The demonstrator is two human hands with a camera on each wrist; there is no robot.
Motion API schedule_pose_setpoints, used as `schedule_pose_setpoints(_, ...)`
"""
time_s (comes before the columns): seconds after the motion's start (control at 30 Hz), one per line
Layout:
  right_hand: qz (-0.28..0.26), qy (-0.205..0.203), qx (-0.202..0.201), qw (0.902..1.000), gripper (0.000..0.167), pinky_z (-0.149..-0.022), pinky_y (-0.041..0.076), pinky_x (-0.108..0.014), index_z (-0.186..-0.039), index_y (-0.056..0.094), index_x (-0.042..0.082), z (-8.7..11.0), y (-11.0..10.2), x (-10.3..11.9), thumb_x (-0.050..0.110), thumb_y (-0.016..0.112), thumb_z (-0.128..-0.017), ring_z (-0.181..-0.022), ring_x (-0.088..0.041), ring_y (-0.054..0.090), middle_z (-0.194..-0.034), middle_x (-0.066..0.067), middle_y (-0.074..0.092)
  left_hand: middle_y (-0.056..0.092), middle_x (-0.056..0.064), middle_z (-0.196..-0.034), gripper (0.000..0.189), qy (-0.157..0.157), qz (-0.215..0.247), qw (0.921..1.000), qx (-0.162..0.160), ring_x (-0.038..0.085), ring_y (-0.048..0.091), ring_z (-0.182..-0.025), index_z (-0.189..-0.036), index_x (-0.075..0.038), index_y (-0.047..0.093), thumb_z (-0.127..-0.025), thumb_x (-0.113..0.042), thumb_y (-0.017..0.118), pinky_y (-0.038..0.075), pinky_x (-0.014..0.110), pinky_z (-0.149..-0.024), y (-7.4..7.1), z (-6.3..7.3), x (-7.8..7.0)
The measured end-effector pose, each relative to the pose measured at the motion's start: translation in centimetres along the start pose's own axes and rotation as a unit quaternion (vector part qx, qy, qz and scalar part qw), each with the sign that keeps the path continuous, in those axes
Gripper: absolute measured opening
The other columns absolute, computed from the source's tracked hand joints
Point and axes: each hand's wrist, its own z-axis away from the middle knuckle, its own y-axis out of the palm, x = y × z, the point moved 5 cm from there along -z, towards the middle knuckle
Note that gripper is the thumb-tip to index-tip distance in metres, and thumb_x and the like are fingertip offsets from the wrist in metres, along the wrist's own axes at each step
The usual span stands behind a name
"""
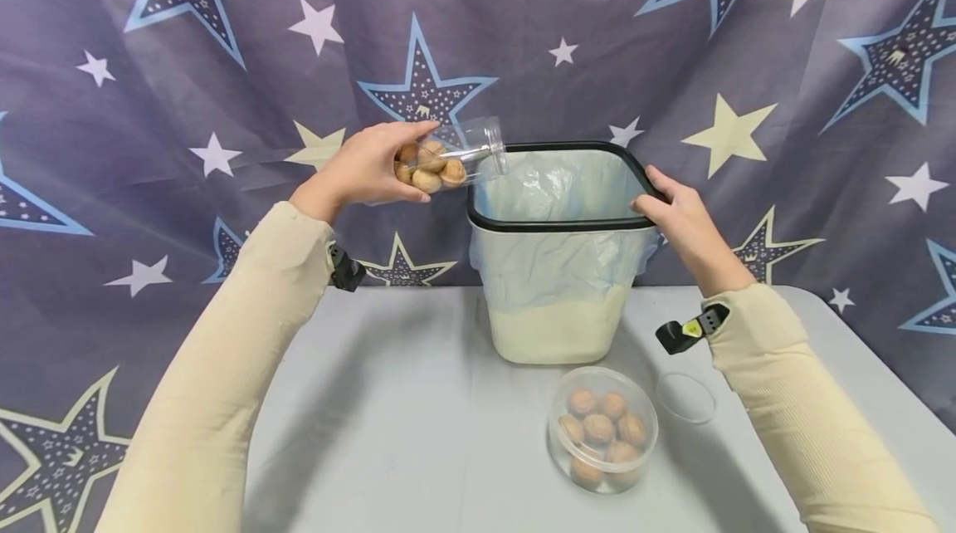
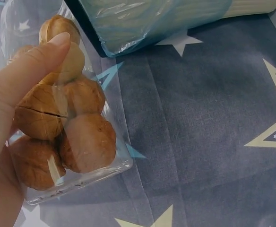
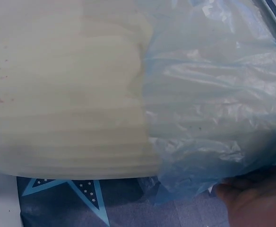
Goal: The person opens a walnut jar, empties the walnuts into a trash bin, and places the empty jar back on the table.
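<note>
My left hand (image 1: 369, 163) grips a clear plastic jar (image 1: 478, 163) lying almost on its side, its uncapped mouth pointing right at the bin's left rim. Several brown walnuts (image 1: 431, 168) sit inside, toward the jar's base. In the left wrist view, the thumb presses across the jar's wall and the walnuts (image 2: 88, 142) show through the plastic. With thumb and fingers, my right hand (image 1: 683, 222) holds the black rim of a cream trash bin (image 1: 553, 334) on its right side. A bluish plastic bag (image 1: 553, 263) lines the bin and hangs folded over its outside.
In front of the bin, a round clear tub (image 1: 650, 425) holding several walnuts (image 1: 599, 429) stands on the grey table (image 1: 388, 433). A thin clear disc (image 1: 687, 398) lies to its right. Behind the table hangs a star-patterned cloth (image 1: 553, 2).
</note>
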Motion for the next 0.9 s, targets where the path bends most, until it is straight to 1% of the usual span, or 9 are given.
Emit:
schedule_pose_setpoints(0.2, -0.002, 0.000, -0.001, 1.0000, 0.071, -0.113, 0.020, -0.040, -0.150, 0.017, 0.008, -0.02, 0.09, -0.07, 0.021, 0.049, -0.088, -0.140, -0.017, 0.017, -0.156, -0.007, 0.016, 0.050, 0.014, -0.137, 0.093, -0.011, -0.007, 0.9998, 0.016, 0.033, 0.045, -0.124, -0.144, -0.011, 0.039, -0.067, -0.030, 0.086, 0.033, 0.049, -0.105, -0.02, -0.16, -0.16)
schedule_pose_setpoints(0.3, -0.007, 0.000, -0.004, 1.0000, 0.071, -0.113, 0.021, -0.040, -0.150, 0.017, 0.008, -0.01, 0.04, -0.12, 0.021, 0.049, -0.087, -0.140, -0.017, 0.019, -0.156, -0.009, 0.017, 0.049, 0.014, -0.138, 0.092, -0.013, -0.011, 0.9997, 0.019, 0.033, 0.045, -0.124, -0.144, -0.011, 0.038, -0.067, -0.031, 0.085, 0.033, 0.049, -0.105, -0.01, -0.27, -0.11)
schedule_pose_setpoints(0.47, -0.006, -0.001, -0.002, 1.0000, 0.070, -0.113, 0.021, -0.040, -0.150, 0.017, 0.009, -0.25, 0.07, -0.22, 0.023, 0.048, -0.088, -0.140, -0.017, 0.018, -0.156, -0.008, 0.016, 0.049, 0.014, -0.138, 0.092, -0.016, -0.019, 0.9995, 0.020, 0.033, 0.045, -0.124, -0.144, -0.012, 0.039, -0.067, -0.032, 0.085, 0.034, 0.049, -0.104, -0.13, -0.41, -0.08)
schedule_pose_setpoints(0.67, -0.008, 0.000, -0.002, 1.0000, 0.070, -0.114, 0.020, -0.040, -0.150, 0.017, 0.011, -0.10, 0.10, -0.03, 0.023, 0.048, -0.089, -0.141, -0.017, 0.015, -0.156, -0.006, 0.015, 0.052, 0.014, -0.134, 0.091, -0.012, -0.025, 0.9994, 0.019, 0.033, 0.047, -0.122, -0.144, -0.012, 0.039, -0.067, -0.030, 0.085, 0.036, 0.049, -0.101, -0.26, -0.58, -0.27)
schedule_pose_setpoints(0.9, -0.012, -0.003, -0.013, 0.9998, 0.072, -0.113, 0.020, -0.040, -0.149, 0.019, 0.007, -0.15, 0.02, -0.19, 0.023, 0.050, -0.087, -0.141, -0.019, 0.017, -0.156, -0.010, 0.017, 0.052, 0.014, -0.133, 0.092, -0.017, -0.025, 0.9993, 0.021, 0.032, 0.046, -0.123, -0.145, -0.015, 0.039, -0.067, -0.028, 0.085, 0.035, 0.050, -0.101, -0.25, -0.78, -0.43)
